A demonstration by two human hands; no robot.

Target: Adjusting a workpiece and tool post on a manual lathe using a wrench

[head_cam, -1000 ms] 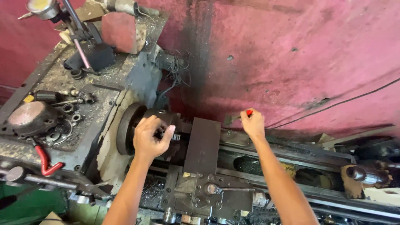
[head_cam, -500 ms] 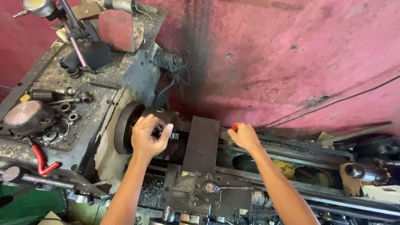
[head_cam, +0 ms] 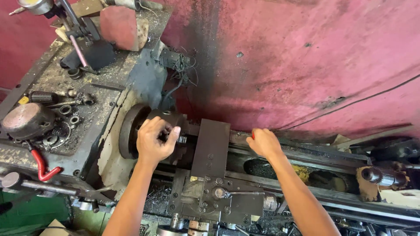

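The left hand [head_cam: 154, 140] has its fingers curled around the dark chuck [head_cam: 168, 126] of the lathe; the right hand [head_cam: 264, 143] closes on a red-tipped handle [head_cam: 253, 136] (mostly hidden) beside the carriage [head_cam: 213, 148].

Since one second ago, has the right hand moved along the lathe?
Yes. The right hand has moved left along the lathe bed, closer to the dark carriage block. The left hand stays on the chuck.

A red hooked lever [head_cam: 40, 165] and loose metal rings [head_cam: 65, 109] lie below a stained red wall [head_cam: 306, 65].
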